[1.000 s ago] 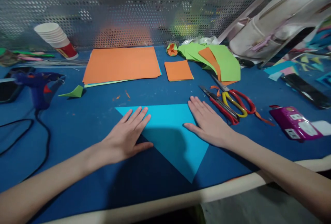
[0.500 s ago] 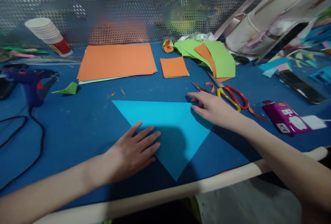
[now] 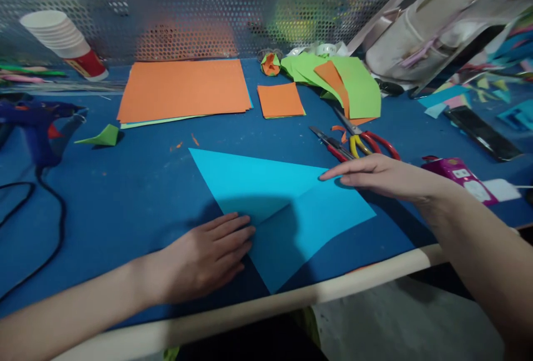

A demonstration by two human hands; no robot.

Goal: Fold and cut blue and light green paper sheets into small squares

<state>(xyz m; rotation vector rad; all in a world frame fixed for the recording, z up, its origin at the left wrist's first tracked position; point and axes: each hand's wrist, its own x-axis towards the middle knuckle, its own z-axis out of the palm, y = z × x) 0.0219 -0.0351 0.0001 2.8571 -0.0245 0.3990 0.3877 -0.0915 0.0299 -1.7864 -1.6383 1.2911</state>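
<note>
A sheet of blue paper (image 3: 316,216) lies on the table in front of me, with a diagonal crease running across its middle. Its upper left corner points away from me, and its lower corner comes close to the table's front edge. My left hand (image 3: 208,252) rests palm down at the sheet's left edge, fingers stretched out and touching it. At the upper right edge, my right hand (image 3: 372,175) lays its extended fingers on the paper near the crease. Just beyond that hand are scissors (image 3: 366,141) with red and yellow handles, and a red-handled cutting tool (image 3: 333,144).
A stack of orange sheets (image 3: 187,91) and a smaller orange pile (image 3: 281,101) lie at the back. Green scraps (image 3: 362,86) are behind the scissors. On the left are a blue glue gun (image 3: 39,130) and stacked paper cups (image 3: 66,44). A purple box (image 3: 460,178) sits right.
The blue paper has gone from a folded triangle to a wider, opened shape showing its crease. My right hand has moved right and slightly down; my left hand stays by the left edge.
</note>
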